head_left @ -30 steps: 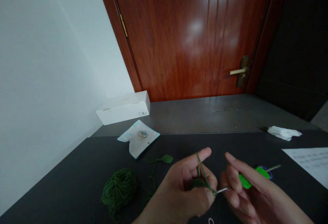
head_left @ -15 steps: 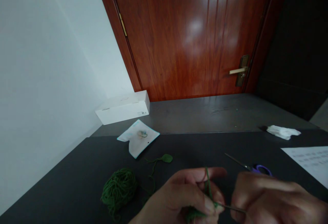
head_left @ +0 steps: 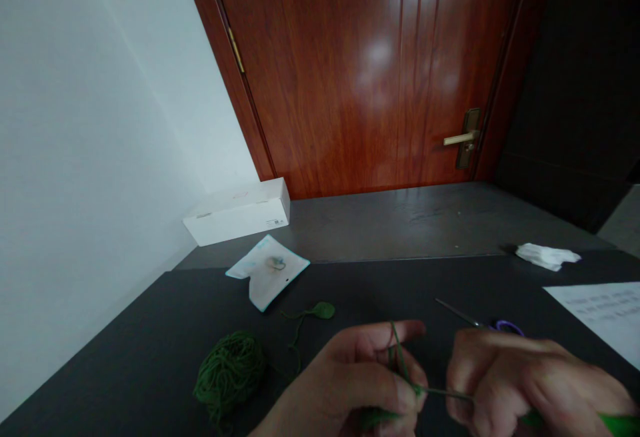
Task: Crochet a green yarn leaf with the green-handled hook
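Note:
My left hand (head_left: 365, 380) pinches a small piece of green crochet work (head_left: 377, 417), and a strand of green yarn runs over its raised index finger. In my right hand (head_left: 530, 384) is a thin metal hook (head_left: 447, 394) with a green handle (head_left: 620, 424); the hook's tip meets the yarn at my left fingertips. A ball of green yarn (head_left: 230, 374) lies to the left of my hands. Beyond them rests a small green crocheted leaf shape (head_left: 324, 310) with a loose yarn tail.
Purple-handled scissors (head_left: 465, 312) lie just beyond my right hand. A white packet (head_left: 270, 274) and a long white box (head_left: 240, 214) are at the back left. At the right are a crumpled white tissue (head_left: 545, 256) and a printed sheet (head_left: 600, 314).
My hands have shifted slightly left in view. My right hand has turned, and the green handle now shows. The whole scene has moved a little with the camera.

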The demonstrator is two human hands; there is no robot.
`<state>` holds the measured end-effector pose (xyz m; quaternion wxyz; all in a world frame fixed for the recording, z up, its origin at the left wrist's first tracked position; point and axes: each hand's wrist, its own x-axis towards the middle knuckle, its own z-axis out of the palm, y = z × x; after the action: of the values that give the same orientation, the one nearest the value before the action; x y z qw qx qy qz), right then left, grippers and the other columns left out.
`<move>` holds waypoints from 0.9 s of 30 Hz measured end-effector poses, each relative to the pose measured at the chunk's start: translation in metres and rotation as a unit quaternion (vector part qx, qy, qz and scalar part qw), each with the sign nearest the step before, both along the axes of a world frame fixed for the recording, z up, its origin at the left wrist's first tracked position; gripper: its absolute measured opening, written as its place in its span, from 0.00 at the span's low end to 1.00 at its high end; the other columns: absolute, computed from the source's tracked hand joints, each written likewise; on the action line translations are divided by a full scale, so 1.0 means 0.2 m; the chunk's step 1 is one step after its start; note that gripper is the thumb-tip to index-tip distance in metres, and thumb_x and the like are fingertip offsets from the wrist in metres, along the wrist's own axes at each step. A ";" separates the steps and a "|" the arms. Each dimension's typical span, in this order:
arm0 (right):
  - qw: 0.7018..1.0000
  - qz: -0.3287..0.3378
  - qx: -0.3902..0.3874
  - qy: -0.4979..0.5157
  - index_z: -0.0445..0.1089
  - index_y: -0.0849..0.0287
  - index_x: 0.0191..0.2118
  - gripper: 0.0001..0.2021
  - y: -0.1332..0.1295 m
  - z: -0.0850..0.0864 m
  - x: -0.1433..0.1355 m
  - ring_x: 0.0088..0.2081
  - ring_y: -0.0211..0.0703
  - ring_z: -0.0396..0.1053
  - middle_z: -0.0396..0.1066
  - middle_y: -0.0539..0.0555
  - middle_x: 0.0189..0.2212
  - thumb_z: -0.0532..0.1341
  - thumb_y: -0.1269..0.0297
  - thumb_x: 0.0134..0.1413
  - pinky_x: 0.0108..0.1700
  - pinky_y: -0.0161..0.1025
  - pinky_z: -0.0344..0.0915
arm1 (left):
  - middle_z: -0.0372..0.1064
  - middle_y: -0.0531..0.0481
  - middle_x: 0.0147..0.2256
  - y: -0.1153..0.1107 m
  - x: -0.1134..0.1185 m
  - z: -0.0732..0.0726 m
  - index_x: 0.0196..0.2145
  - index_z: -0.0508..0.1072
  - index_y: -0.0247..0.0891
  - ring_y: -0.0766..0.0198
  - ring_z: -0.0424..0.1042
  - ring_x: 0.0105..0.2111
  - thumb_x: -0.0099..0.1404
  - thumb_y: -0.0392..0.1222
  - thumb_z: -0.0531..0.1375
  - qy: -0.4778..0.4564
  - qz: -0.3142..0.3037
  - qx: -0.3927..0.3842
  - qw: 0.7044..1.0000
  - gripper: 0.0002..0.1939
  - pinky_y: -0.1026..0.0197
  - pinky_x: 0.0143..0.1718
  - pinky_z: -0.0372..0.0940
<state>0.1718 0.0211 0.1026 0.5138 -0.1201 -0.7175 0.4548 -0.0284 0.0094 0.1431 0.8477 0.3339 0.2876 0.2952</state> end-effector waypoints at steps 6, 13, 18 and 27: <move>0.922 0.020 -0.363 0.136 0.74 0.58 0.21 0.24 -0.03 0.02 -0.10 0.19 0.33 0.67 0.72 0.50 0.19 0.54 0.53 0.63 0.22 0.28 0.65 | 0.64 0.51 0.32 -0.01 0.01 -0.01 0.45 0.73 0.33 0.78 0.55 0.19 0.51 0.30 0.63 0.007 0.063 0.029 0.998 0.21 0.65 0.21 0.41; 0.799 0.063 -0.574 0.168 0.69 0.61 0.17 0.21 -0.02 0.05 -0.13 0.13 0.26 0.59 0.70 0.49 0.15 0.66 0.51 0.51 0.16 0.23 0.63 | 0.65 0.53 0.30 0.00 0.02 -0.03 0.48 0.73 0.36 0.79 0.55 0.17 0.51 0.28 0.63 -0.007 0.078 0.051 0.996 0.24 0.64 0.20 0.39; 0.813 0.055 -0.558 0.154 0.71 0.61 0.18 0.22 -0.03 0.04 -0.14 0.13 0.26 0.60 0.70 0.49 0.15 0.63 0.49 0.53 0.16 0.23 0.63 | 0.65 0.52 0.32 -0.02 0.03 -0.02 0.51 0.71 0.38 0.79 0.54 0.18 0.51 0.26 0.61 0.002 0.094 0.039 0.995 0.28 0.65 0.20 0.40; 0.992 0.007 -0.112 0.052 0.77 0.56 0.29 0.24 -0.01 -0.02 -0.04 0.27 0.39 0.71 0.73 0.52 0.22 0.48 0.56 0.67 0.31 0.34 0.68 | 0.61 0.53 0.25 0.01 0.02 -0.03 0.45 0.72 0.30 0.76 0.53 0.17 0.50 0.26 0.58 -0.058 0.002 -0.008 0.998 0.22 0.66 0.20 0.44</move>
<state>0.1633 0.0189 0.0985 0.5305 -0.1483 -0.6356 0.5409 -0.0248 0.0108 0.1363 0.8651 0.3090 0.2404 0.3136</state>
